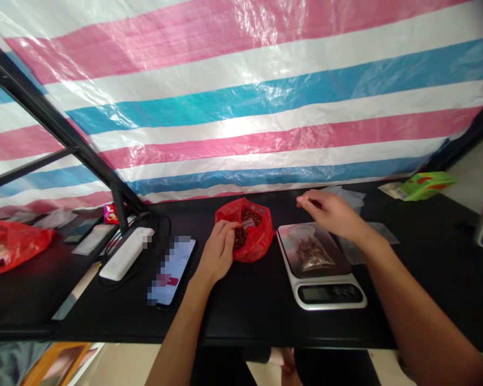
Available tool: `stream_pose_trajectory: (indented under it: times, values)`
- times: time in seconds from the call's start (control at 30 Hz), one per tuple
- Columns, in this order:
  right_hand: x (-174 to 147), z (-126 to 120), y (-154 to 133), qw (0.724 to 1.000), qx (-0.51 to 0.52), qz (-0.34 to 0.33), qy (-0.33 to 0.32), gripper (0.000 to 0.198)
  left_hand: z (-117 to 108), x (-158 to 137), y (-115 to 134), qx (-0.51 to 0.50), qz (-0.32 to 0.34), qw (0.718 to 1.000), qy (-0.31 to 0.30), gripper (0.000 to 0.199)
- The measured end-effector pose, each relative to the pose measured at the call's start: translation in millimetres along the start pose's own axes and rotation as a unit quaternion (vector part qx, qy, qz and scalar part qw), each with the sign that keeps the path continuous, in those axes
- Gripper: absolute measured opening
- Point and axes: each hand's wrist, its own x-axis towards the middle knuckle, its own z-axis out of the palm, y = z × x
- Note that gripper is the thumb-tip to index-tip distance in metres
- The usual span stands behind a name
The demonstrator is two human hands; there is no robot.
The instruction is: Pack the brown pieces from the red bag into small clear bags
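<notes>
A red plastic bag [261, 244] stands open on the black table, with small reddish-brown dried bits [240, 237] and a piece of clear plastic inside. My left hand [219, 252] is closed on the bag's left rim, fingertips partly hidden over the edge. To the right, a white kitchen scale [295, 292] carries a clear plastic bag [312, 252] filled with similar brown bits. Above the scale's far right corner hovers my right hand [332, 209], its thumb and fingers pinched together. Whatever they pinch, if anything, is too small to make out.
Clear empty plastic bags [350, 198] lie behind and right of the scale. A green packet [426, 186] sits at the back right. Left of the red bag are a phone [173, 273], a white power bank [126, 254] and cables. A black metal frame [60, 128] crosses the left side.
</notes>
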Motion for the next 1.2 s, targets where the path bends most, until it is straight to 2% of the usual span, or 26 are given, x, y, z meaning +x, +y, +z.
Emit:
stream_pose_trajectory:
  times: [0.17, 0.5, 0.77, 0.9, 0.97, 1.07, 1.13, 1.2]
  values:
    - [-2, 0, -6, 1.0, -0.01, -0.017, -0.002, 0.042, -1, 1, 0, -0.003, -0.002, 1.0, 0.009, 0.048]
    - [-8, -5, -13, 0.992, -0.007, 0.028, -0.119, 0.032, -1, 0, 1, -0.017, -0.018, 1.0, -0.002, 0.051]
    - [-9, -1, -17, 0.983, -0.026, 0.049, -0.174, 0.03, 1, 1, 0, -0.011, -0.013, 1.0, 0.004, 0.05]
    - [-10, 0, -15, 0.979, -0.036, 0.041, -0.195, 0.03, -2, -1, 0, 0.0, 0.012, 1.0, 0.024, 0.045]
    - [-10, 1, -17, 0.985, -0.014, 0.008, -0.17, 0.03, -5, 3, 7, 0.012, 0.056, 0.997, 0.047, 0.041]
    - [-7, 4, -25, 0.994, 0.049, -0.07, -0.061, 0.026, -1, 22, 33, 0.039, 0.14, 0.987, 0.07, 0.029]
    - [-5, 8, -31, 0.99, 0.097, -0.106, 0.007, 0.022, 11, 40, 54, 0.028, 0.13, 0.989, 0.064, 0.026]
    - [-3, 14, -34, 0.983, 0.135, -0.112, 0.058, 0.02, 29, 58, 70, -0.007, 0.11, 0.993, 0.038, 0.036]
